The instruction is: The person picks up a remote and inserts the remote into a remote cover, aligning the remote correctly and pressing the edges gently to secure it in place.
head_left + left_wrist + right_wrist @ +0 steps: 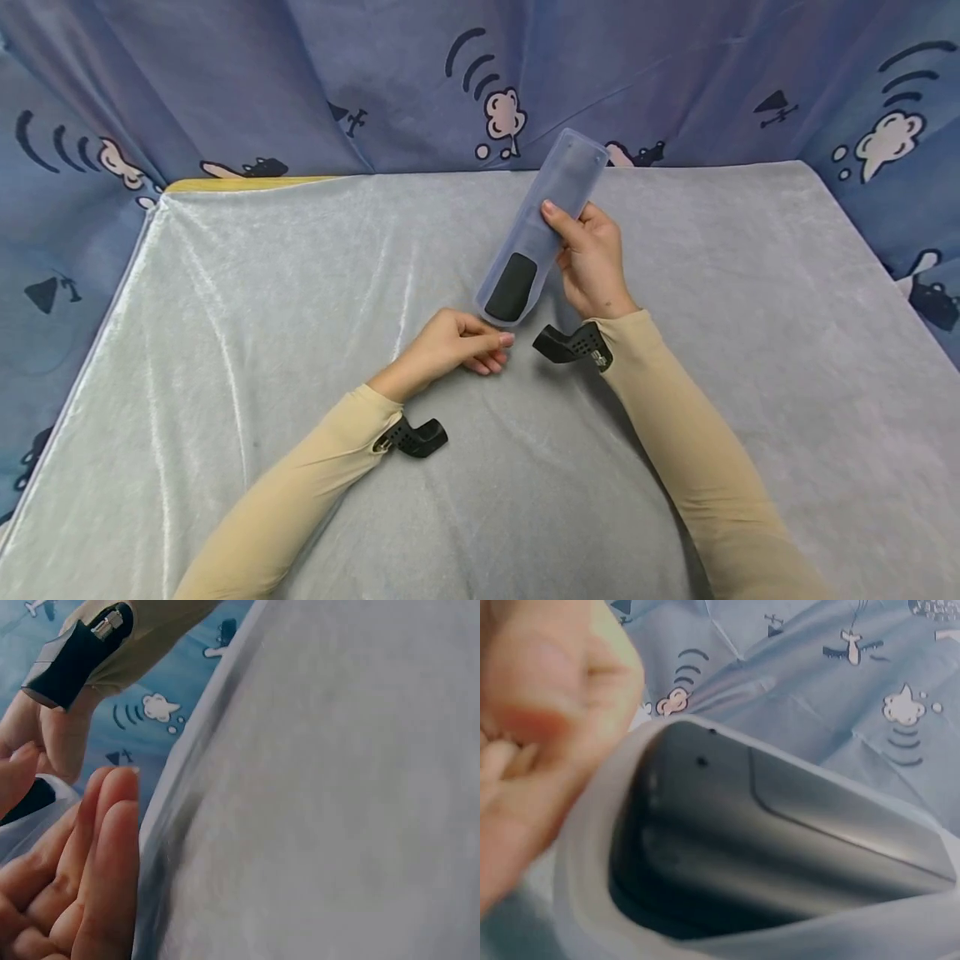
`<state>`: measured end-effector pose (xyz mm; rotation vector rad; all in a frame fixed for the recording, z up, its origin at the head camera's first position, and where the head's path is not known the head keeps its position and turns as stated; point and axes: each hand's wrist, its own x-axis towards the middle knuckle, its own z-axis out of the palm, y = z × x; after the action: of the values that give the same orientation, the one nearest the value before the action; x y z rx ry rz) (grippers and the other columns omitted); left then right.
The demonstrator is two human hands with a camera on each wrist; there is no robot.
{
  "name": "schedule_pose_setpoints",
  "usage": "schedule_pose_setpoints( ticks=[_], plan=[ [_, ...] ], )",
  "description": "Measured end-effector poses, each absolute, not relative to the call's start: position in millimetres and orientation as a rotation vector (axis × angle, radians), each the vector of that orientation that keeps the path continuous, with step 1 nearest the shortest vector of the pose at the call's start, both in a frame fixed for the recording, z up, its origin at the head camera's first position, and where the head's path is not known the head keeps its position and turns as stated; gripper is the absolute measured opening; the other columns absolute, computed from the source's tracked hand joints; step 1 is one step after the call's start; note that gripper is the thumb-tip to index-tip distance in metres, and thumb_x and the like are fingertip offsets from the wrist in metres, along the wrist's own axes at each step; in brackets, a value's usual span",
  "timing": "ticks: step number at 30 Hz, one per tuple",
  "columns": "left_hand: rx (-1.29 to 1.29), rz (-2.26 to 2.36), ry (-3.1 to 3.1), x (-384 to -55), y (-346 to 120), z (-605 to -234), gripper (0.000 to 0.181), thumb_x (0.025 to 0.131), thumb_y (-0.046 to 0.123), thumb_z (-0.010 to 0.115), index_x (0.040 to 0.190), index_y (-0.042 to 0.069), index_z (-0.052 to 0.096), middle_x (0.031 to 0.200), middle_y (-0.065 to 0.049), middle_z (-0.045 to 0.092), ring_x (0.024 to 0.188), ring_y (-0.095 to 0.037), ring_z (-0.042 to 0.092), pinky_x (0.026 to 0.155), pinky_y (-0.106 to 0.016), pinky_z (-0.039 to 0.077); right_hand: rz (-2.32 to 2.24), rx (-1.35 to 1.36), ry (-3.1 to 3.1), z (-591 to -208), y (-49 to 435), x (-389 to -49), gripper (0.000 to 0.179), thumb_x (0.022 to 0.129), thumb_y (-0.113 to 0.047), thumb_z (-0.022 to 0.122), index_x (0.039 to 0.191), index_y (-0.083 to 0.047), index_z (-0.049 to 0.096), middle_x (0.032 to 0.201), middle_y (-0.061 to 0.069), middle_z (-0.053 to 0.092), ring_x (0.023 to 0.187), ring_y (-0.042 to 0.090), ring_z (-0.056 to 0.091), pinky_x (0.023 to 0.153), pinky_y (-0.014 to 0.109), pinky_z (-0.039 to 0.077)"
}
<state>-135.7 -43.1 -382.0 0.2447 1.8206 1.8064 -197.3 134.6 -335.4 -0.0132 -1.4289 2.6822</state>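
Note:
My right hand grips a long, translucent bluish cover by its middle, thumb across the top face. The cover slants, its far end up and to the right. A black piece with a seam line, like a remote control's back, shows at the lower end; the right wrist view has the black casing close up, framed by the cover's pale rim. My left hand is right below that end, thumb near the index finger, nothing held. Its fingers look fairly straight in the left wrist view.
A pale grey velvety cloth covers the table. Blue patterned curtains hang around the back and sides. A yellow strip shows at the back left edge. Black camera mounts sit on both wrists, over beige sleeves.

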Motion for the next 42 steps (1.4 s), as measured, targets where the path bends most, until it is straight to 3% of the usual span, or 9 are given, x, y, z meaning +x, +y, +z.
schedule_pose_setpoints(
  ticks=[7, 12, 17, 26, 33, 42],
  plan=[
    [0.228, 1.741, 1.777, -140, -54, -376, 0.027, 0.088, 0.015, 0.067, 0.097, -0.011, 0.066, 0.08, -0.014, 0.07, 0.071, -0.019, 0.068, 0.071, -0.034, 0.057, 2.683, 0.053, -1.577, -325, 131, -192, 0.012, 0.089, 0.005, 0.06, 0.101, 0.004, 0.058, 0.08, 0.007, 0.069, 0.071, 0.014, 0.067, 0.065, 0.023, 0.054],
    [0.323, 1.799, 1.772, -148, -70, -373, 0.029, 0.092, 0.015, 0.058, 0.105, -0.012, 0.062, 0.094, -0.016, 0.067, 0.084, -0.022, 0.067, 0.082, -0.037, 0.054, 2.697, 0.07, -1.734, -320, 130, -189, 0.01, 0.088, 0.004, 0.06, 0.098, 0.003, 0.06, 0.075, 0.005, 0.069, 0.067, 0.013, 0.067, 0.065, 0.024, 0.054],
    [0.391, 1.942, 1.696, -148, -71, -374, 0.039, 0.093, 0.016, 0.053, 0.118, -0.015, 0.052, 0.108, -0.019, 0.062, 0.093, -0.017, 0.064, 0.089, -0.037, 0.05, 2.71, 0.125, -1.931, -321, 121, -184, 0.017, 0.091, 0.003, 0.058, 0.107, 0.004, 0.057, 0.081, 0.005, 0.07, 0.074, 0.014, 0.067, 0.069, 0.025, 0.055],
    [0.364, 1.924, 1.687, -144, -60, -374, 0.044, 0.085, -0.007, 0.062, 0.125, -0.013, 0.046, 0.112, -0.028, 0.062, 0.091, -0.017, 0.065, 0.083, -0.033, 0.053, 2.645, 0.213, -2.148, -335, 111, -180, 0.025, 0.092, 0.001, 0.057, 0.116, 0.007, 0.053, 0.082, 0.002, 0.07, 0.076, 0.013, 0.067, 0.069, 0.027, 0.055],
    [0.346, 1.937, 1.691, -145, -59, -378, 0.046, 0.088, -0.006, 0.057, 0.13, -0.012, 0.04, 0.12, -0.03, 0.056, 0.096, -0.019, 0.063, 0.084, -0.033, 0.052, 2.615, 0.271, -2.185, -338, 113, -182, 0.036, 0.092, -0.001, 0.057, 0.126, 0.009, 0.048, 0.091, 0.002, 0.068, 0.083, 0.014, 0.065, 0.075, 0.028, 0.054],
    [0.251, 2.112, 1.67, -150, -62, -378, 0.047, 0.09, -0.005, 0.054, 0.134, -0.007, 0.037, 0.126, -0.028, 0.052, 0.094, -0.015, 0.063, 0.083, -0.031, 0.053, 2.519, 0.28, -2.245, -351, 128, -182, 0.031, 0.092, -0.002, 0.057, 0.12, 0.009, 0.051, 0.1, 0.005, 0.061, 0.091, 0.015, 0.061, 0.079, 0.027, 0.053]
  ],
)
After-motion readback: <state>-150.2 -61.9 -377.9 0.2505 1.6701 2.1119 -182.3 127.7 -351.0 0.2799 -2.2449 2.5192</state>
